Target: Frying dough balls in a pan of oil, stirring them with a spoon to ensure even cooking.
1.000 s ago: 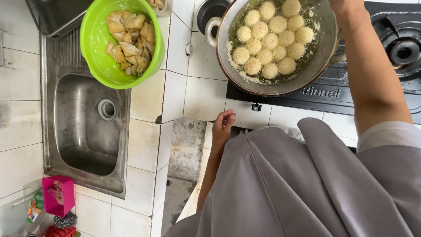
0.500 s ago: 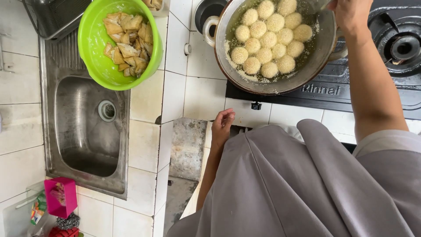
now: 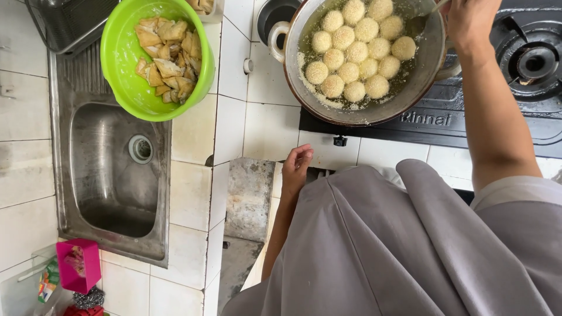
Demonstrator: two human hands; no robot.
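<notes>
A metal pan (image 3: 304, 70) with several round breaded balls (image 3: 351, 50) in oil sits on a black gas stove (image 3: 468, 123). My right hand (image 3: 468, 20) is above the pan's right side, closed on the handle of a spoon (image 3: 422, 20) that dips into the oil. My left hand (image 3: 297, 167) rests with loosely curled fingers against the tiled counter edge, below the pan; it holds nothing. My grey garment covers the lower part of the view.
A green bowl (image 3: 120, 64) with pale fried pieces stands at the sink's corner. A steel sink (image 3: 111, 175) lies at left, a pink box (image 3: 78, 265) at lower left. A second burner (image 3: 534, 61) is at right.
The pan sits lower and more to the left in view than before. My right hand stays over its right side with the spoon. My left hand has not moved.
</notes>
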